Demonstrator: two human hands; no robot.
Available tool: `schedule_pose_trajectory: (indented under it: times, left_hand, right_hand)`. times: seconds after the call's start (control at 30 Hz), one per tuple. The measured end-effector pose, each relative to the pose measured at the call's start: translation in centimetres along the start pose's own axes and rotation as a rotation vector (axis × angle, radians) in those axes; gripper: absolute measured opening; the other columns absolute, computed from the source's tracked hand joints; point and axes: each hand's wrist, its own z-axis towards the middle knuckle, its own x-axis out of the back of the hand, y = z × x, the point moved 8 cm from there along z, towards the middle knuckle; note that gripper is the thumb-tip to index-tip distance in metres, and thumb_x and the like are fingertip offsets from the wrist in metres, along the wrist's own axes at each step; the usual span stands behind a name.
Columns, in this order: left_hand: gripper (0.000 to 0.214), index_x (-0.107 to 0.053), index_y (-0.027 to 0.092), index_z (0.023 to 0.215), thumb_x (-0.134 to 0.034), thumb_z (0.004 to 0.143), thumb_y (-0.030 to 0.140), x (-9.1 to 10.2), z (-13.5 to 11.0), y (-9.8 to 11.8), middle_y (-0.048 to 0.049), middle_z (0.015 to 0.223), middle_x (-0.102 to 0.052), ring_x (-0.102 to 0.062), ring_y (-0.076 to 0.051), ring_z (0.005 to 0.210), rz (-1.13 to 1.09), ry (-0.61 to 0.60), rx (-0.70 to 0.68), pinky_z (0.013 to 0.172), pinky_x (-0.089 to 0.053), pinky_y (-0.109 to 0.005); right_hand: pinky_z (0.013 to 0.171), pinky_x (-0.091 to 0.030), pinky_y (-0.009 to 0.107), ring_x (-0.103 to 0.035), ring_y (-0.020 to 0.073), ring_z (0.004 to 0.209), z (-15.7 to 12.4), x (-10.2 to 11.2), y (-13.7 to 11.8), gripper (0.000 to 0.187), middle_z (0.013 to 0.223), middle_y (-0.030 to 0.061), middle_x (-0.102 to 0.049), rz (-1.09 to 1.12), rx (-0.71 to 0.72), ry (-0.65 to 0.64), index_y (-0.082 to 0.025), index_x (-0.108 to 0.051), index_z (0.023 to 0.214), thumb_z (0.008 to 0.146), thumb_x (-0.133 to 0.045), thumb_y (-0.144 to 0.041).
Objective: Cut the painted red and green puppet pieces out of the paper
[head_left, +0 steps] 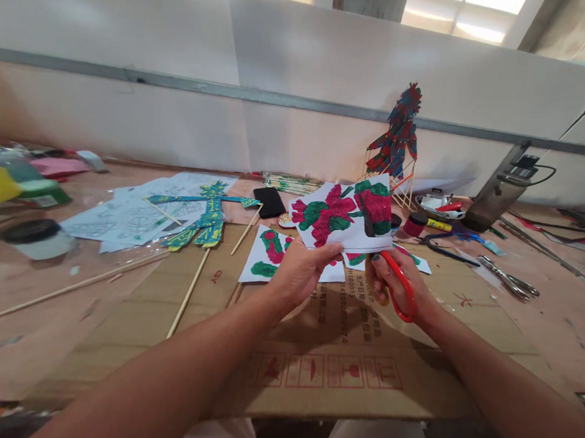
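My left hand [303,273] pinches the lower edge of a white sheet of paper [330,211] painted with magenta and green shapes. Through the handles of red-handled scissors [400,288] go the fingers of my right hand [386,279]. A dark blade shows against the right part of the sheet, by a painted magenta and green patch. Beneath the raised sheet, more painted paper [264,256] lies on a flattened cardboard [273,351]. The sheet hides part of these lower pieces.
A blue and yellow paper puppet [210,213] on sticks lies left, near a black phone [268,202]. Behind stands a red and blue puppet [401,133]. A bottle [504,194], pliers [455,254] and a metal tool [511,280] are right; a lidded jar [35,238] is left.
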Motion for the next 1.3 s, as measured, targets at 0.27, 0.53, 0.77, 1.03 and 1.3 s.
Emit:
schedule_pose_trajectory:
  times: [0.27, 0.53, 0.77, 1.03, 1.3]
  left_hand:
    - [0.052, -0.071, 0.019, 0.096, -0.099, 0.053, 0.014, 0.03, 0.18, 0.09, 0.0000, 0.077, -0.076, -0.069, -0.014, 0.068, 0.026, -0.013, -0.014, 0.065, -0.057, -0.025]
    - [0.047, -0.067, 0.018, 0.090, -0.096, 0.053, 0.015, 0.20, 0.41, 0.19, 0.0007, 0.080, -0.074, -0.064, -0.011, 0.065, 0.064, -0.024, -0.013, 0.063, -0.053, -0.024]
    - [0.044, -0.064, 0.018, 0.085, -0.094, 0.054, 0.018, 0.43, 0.57, 0.57, 0.0028, 0.074, -0.068, -0.061, -0.010, 0.060, 0.096, -0.017, -0.015, 0.059, -0.050, -0.024]
    - [0.045, -0.066, 0.018, 0.091, -0.092, 0.054, 0.017, 0.77, 0.56, 0.50, 0.0004, 0.079, -0.071, -0.063, -0.012, 0.064, 0.123, 0.007, -0.017, 0.060, -0.052, -0.025]
    - [0.046, -0.066, 0.019, 0.091, -0.092, 0.053, 0.017, 0.88, 0.67, 0.58, 0.0007, 0.079, -0.072, -0.063, -0.012, 0.064, 0.129, 0.005, -0.018, 0.060, -0.052, -0.025]
  right_hand:
    - [0.036, -0.039, 0.021, -0.045, 0.0090, 0.042, -0.16, 0.13, -0.21, 0.070, 0.056, -0.0065, -0.048, -0.011, -0.006, 0.013, -0.024, -0.051, 0.078, 0.071, -0.069, -0.091]
    - [0.034, -0.037, 0.019, -0.043, 0.0074, 0.040, -0.15, 0.10, -0.09, 0.069, 0.057, -0.0074, -0.047, 0.010, 0.001, 0.001, -0.024, -0.050, 0.077, 0.073, -0.069, -0.090]
    - [0.034, -0.036, 0.018, -0.042, 0.0072, 0.042, -0.01, 0.27, 0.15, 0.072, 0.058, -0.0077, -0.047, 0.015, -0.007, -0.007, -0.024, -0.049, 0.080, 0.070, -0.070, -0.092]
    - [0.036, -0.038, 0.020, -0.045, 0.0076, 0.043, -0.03, -0.06, -0.23, 0.069, 0.061, -0.0061, -0.050, 0.017, 0.037, -0.043, -0.024, -0.050, 0.081, 0.074, -0.069, -0.090]
    - [0.035, -0.036, 0.018, -0.045, 0.0076, 0.044, -0.05, 0.23, 0.10, 0.068, 0.063, -0.0064, -0.049, 0.009, 0.008, -0.021, -0.024, -0.049, 0.080, 0.074, -0.069, -0.089]
